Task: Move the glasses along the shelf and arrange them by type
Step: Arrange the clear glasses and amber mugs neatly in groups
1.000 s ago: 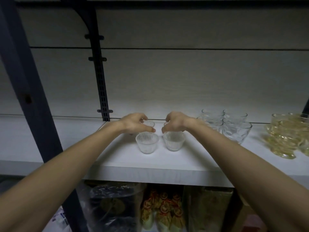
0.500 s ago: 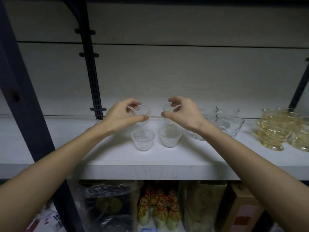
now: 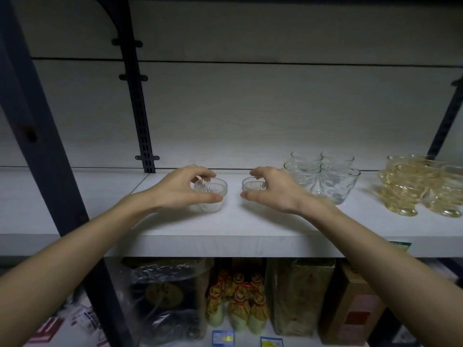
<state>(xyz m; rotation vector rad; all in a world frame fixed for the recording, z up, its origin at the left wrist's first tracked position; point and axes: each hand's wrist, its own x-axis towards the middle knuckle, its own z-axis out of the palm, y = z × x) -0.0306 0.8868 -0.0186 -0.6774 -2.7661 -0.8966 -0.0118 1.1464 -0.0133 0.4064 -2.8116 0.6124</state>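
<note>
On the shelf [image 3: 175, 236], the clear cups [image 3: 323, 176] and amber cups [image 3: 421, 186] sit grouped at right. Half a second ago we held two ribbed cups aloft; now our left hand [image 3: 175, 190] nests its ribbed cup [image 3: 211, 185] into the one below, fingers pinching the rim. Our right hand [image 3: 273, 190] pinches its own cup [image 3: 253, 184] likewise. Stacking by type proceeds.

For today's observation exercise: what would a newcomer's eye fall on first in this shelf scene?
First, the two hands at mid-shelf: the left hand grips a small ribbed glass that appears nested in another, and the right hand grips a matching ribbed cup. To their right stands a cluster of clear glasses, then amber glasses at the shelf's right end.
</note>
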